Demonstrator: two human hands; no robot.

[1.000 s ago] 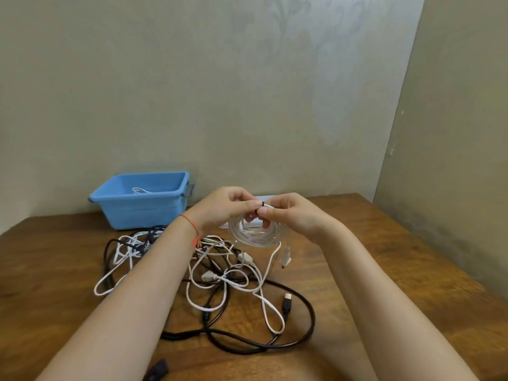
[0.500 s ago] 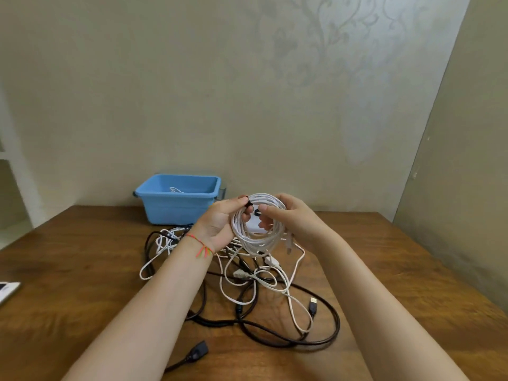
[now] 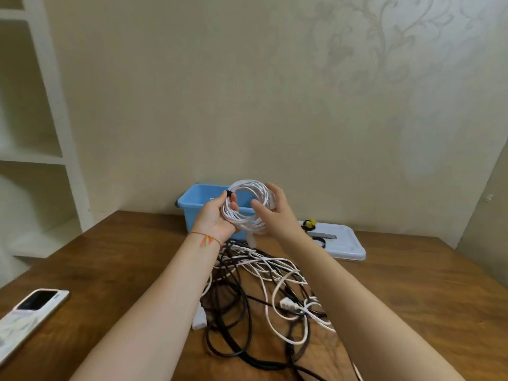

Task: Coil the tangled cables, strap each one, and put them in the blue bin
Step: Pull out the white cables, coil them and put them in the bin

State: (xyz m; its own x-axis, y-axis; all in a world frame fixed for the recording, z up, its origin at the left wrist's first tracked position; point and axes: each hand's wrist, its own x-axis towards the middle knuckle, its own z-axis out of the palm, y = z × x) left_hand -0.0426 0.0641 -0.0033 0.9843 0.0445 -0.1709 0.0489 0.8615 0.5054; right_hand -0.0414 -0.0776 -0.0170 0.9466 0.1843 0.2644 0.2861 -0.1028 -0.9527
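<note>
A coiled white cable (image 3: 251, 188) with a black strap at its upper left is held up in front of the blue bin (image 3: 198, 198). My left hand (image 3: 217, 218) grips the coil's left side, thumb and fingers round the strands. My right hand (image 3: 275, 213) is at the coil's right side with fingers fairly straight, thumb pointing left below the loop. A tangle of black and white cables (image 3: 261, 292) lies on the wooden table (image 3: 110, 270) under my forearms.
A white tray (image 3: 346, 243) with straps and a yellow piece lies right of the bin. A phone (image 3: 30, 317) lies at the table's left edge. White shelves (image 3: 35, 160) stand at the left; walls close the back and right.
The coiled white cable has been lifted higher and toward the bin. My right hand has loosened from pinching the strap. The camera view has swung left and up.
</note>
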